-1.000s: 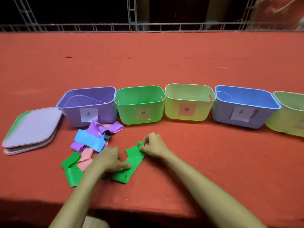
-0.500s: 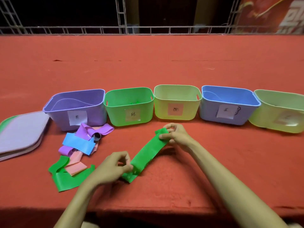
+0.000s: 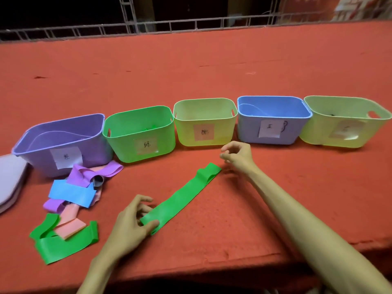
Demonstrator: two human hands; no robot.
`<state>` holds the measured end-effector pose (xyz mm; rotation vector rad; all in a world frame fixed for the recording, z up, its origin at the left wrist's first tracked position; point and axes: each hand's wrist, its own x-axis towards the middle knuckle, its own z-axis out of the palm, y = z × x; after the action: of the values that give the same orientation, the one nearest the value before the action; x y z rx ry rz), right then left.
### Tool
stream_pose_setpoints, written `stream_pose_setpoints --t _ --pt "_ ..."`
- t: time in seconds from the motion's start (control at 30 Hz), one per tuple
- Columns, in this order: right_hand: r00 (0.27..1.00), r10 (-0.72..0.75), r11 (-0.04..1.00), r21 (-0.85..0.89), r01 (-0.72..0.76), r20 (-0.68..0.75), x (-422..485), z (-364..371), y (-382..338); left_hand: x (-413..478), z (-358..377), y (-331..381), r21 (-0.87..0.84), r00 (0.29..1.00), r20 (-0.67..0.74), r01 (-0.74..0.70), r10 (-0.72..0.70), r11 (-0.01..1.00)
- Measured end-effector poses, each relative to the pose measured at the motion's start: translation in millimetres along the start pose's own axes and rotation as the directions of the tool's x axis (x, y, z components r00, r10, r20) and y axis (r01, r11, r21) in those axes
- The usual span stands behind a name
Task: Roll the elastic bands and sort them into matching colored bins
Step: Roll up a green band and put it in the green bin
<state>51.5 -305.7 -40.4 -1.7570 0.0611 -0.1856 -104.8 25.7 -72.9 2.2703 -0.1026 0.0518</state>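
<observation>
A green elastic band (image 3: 180, 197) lies stretched out flat on the red table, running from near front to far right. My left hand (image 3: 132, 225) pinches its near end between thumb and fingers. My right hand (image 3: 237, 155) hovers just past the far end, fingers loosely curled, holding nothing. Five labelled bins stand in a row behind: purple bin (image 3: 53, 134), green bin (image 3: 118, 134), yellow-green bin (image 3: 184, 126), blue bin (image 3: 246, 128) and a second yellow-green bin (image 3: 379, 122). A pile of loose bands (image 3: 72, 194) in purple, blue, pink and green lies at the left.
A stack of flat lids (image 3: 8, 181) sits at the far left edge. Another green band (image 3: 61, 247) lies at the front of the pile. A metal railing (image 3: 169, 24) runs behind the table. The table's front edge is close to my forearms.
My right hand has let go of the far end of the green band and lifted off it. The band now lies flat, and my left hand still pinches the near end.
</observation>
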Motion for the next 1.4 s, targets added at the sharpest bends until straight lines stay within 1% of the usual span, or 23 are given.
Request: stream_pose_setpoints --t 0.1,0.17,0.2,0.27,0.33,0.4,0.47,0.53,0.57,0.6,0.67,0.73,0.77,0.83,0.9,1.0,1.03,1.1,1.17,1.27,1.33,1.4 --pt "0.994 -0.099 0.983 -0.15 0.103 0.038 -16 12 12 -8 -8 -2 0.015 0.995 -0.07 -0.067 0.068 0.998" --pt "0.974 -0.179 0.946 -0.247 0.209 0.137 -40 24 14 -14 -18 -3 0.037 0.993 -0.038 -0.114 0.115 0.993" --pt "0.952 -0.23 0.92 -0.276 0.28 0.2 -53 32 15 -18 -22 -4 0.07 0.991 -0.001 -0.135 0.135 0.988" --pt "0.895 -0.299 0.877 -0.275 0.395 0.33 -78 50 13 -22 -25 -10 0.164 0.986 0.049 -0.164 0.159 0.973" --pt "0.839 -0.329 0.849 -0.253 0.464 0.434 -97 68 10 -20 -26 -14 0.204 0.982 0.042 -0.188 0.184 0.961" --pt "0.793 -0.356 0.817 -0.246 0.521 0.495 -111 84 2 -15 -31 -6 0.163 0.979 0.01 -0.201 0.202 0.966" --pt "0.732 -0.371 0.794 -0.213 0.569 0.571 -120 93 -11 -9 -40 16 0.03 0.977 -0.042 -0.208 0.209 0.978" --pt "0.674 -0.37 0.787 -0.17 0.593 0.639 -125 94 -24 -1 -51 47 -0.118 0.957 -0.108 -0.28 0.268 0.953" --pt "0.668 -0.366 0.804 -0.142 0.578 0.649 -125 93 -30 5 -56 65 -0.174 0.946 -0.129 -0.317 0.297 0.932" --pt "0.677 -0.36 0.838 -0.096 0.537 0.642 -124 90 -33 13 -60 81 -0.214 0.935 -0.145 -0.348 0.323 0.913" --pt "0.743 -0.329 0.908 -0.021 0.418 0.582 -119 83 -35 37 -64 109 -0.269 0.921 -0.191 -0.382 0.34 0.884" --pt "0.828 -0.248 0.963 0.032 0.269 0.503 -111 73 -31 66 -64 134 -0.349 0.912 -0.26 -0.394 0.316 0.85" --pt "0.852 -0.205 0.978 0.079 0.191 0.481 -109 67 -28 81 -63 145 -0.39 0.911 -0.291 -0.393 0.293 0.833" --pt "0.865 -0.136 0.978 0.206 0.038 0.482 -109 53 -21 110 -57 162 -0.443 0.915 -0.327 -0.37 0.237 0.816" --pt "0.866 -0.05 0.947 0.298 -0.117 0.498 -116 42 -16 139 -45 170 -0.485 0.929 -0.324 -0.323 0.176 0.812" --pt "0.869 0.08 0.905 0.329 -0.268 0.488 -134 31 1 177 -17 165 -0.542 0.954 -0.298 -0.204 0.041 0.815" --pt "0.865 0.12 0.903 0.308 -0.299 0.487 -140 28 8 186 -5 161 -0.563 0.963 -0.268 -0.147 -0.011 0.813" --pt "0.837 0.196 0.916 0.208 -0.342 0.512 -151 20 17 198 21 147 -0.582 0.977 -0.195 -0.047 -0.083 0.812" --pt "0.79 0.28 0.921 0.079 -0.381 0.545 -159 8 19 206 47 127 -0.58 0.984 -0.126 0.033 -0.129 0.814" --pt "0.694 0.407 0.891 -0.089 -0.446 0.594 -164 -9 16 213 80 100 -0.575 0.978 -0.056 0.131 -0.199 0.807" --pt "0.649 0.462 0.87 -0.166 -0.465 0.604 -166 -17 14 216 97 86 -0.571 0.973 -0.038 0.166 -0.227 0.804" --pt "0.601 0.507 0.848 -0.235 -0.474 0.618 -168 -24 10 217 109 77 -0.556 0.977 -0.007 0.171 -0.211 0.813"
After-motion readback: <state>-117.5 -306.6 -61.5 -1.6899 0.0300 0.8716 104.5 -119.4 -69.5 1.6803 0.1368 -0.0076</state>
